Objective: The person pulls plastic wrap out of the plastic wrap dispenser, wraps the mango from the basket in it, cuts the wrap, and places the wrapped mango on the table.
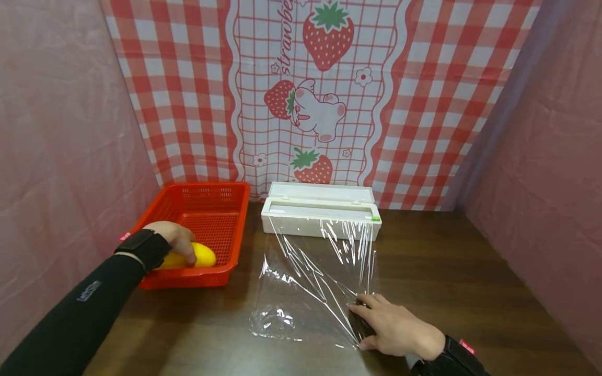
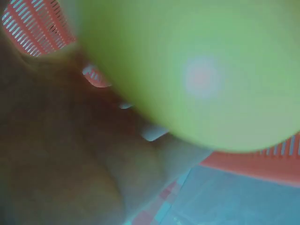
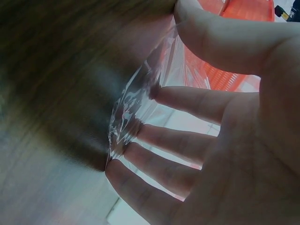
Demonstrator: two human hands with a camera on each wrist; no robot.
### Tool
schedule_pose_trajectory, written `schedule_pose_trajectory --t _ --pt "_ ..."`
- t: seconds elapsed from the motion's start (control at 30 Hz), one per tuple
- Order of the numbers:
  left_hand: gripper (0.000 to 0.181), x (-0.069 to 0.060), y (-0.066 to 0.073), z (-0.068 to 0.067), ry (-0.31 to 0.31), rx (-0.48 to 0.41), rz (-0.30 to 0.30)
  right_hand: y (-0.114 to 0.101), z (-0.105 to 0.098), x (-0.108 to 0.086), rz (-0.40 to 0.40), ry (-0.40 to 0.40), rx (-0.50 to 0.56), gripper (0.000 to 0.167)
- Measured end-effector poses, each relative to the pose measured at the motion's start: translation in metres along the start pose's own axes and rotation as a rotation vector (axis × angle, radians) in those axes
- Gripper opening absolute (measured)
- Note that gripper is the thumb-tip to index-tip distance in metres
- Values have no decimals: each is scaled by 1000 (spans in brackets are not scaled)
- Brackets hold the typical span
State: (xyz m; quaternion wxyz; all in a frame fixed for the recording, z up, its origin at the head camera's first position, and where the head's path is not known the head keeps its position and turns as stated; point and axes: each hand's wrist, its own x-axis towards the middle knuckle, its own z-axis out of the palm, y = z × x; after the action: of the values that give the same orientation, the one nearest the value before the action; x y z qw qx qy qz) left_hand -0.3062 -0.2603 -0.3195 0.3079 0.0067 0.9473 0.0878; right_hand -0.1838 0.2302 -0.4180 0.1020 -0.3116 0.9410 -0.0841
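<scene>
In the head view my left hand [image 1: 175,240] grips a smooth yellow object [image 1: 205,256] inside the red basket [image 1: 239,230]; in the left wrist view that object [image 2: 201,75] fills much of the picture, with the fingers [image 2: 136,164] against it. Clear plastic film [image 1: 301,292] runs from the white box [image 1: 320,225] over the brown table towards me. On the film's near right corner rests my right hand [image 1: 400,329], its fingers spread and fingertips touching the film. The right wrist view shows the hand [image 3: 225,140] with its fingertips on the wrinkled film [image 3: 129,110].
The white box stands at the back middle with its lid [image 1: 324,193] raised; a green piece [image 1: 375,219] sits at its right end. A red checked strawberry cloth [image 1: 188,89] hangs behind, and pink cloth [image 1: 541,156] hangs at both sides.
</scene>
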Motion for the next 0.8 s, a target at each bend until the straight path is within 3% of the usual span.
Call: schedule_pose_trajectory --t 0.13,0.4,0.63,0.8 --pt "95 0 0 -1 -3 -51 -19 0 0 1 3 -11 13 73" --pt "101 -5 3 -6 31 -80 -36 0 0 -1 -1 -12 20 73" --pt "101 -8 7 -9 160 66 47 0 -1 -1 -1 -17 15 73" --pt "114 -14 14 -8 200 3 57 1 -1 -1 -4 -18 20 72"
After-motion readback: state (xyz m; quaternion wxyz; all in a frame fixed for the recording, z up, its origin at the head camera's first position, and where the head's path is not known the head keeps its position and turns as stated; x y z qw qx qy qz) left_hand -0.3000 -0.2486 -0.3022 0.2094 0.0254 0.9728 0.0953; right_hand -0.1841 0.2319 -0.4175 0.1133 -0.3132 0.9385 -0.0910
